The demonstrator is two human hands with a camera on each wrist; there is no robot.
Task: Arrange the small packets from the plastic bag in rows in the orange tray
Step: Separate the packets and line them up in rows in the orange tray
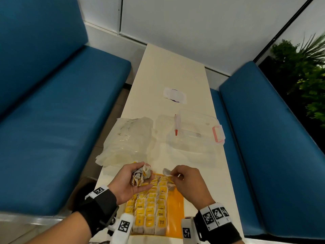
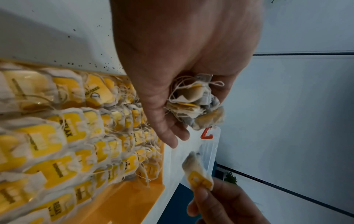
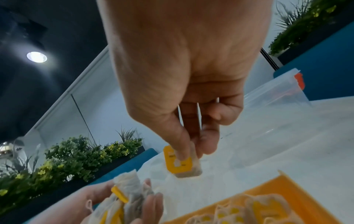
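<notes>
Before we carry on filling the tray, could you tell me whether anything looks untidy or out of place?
Dark specks lie scattered on the table beside the orange tray, like spilled crumbs. Loose strings straggle across the rows of packets. Otherwise nothing stands out.

Only word I can actually read is "RELAX", printed in black on the yellow tags of a few packets lying in the orange tray. Other tag print is too blurry.
</notes>
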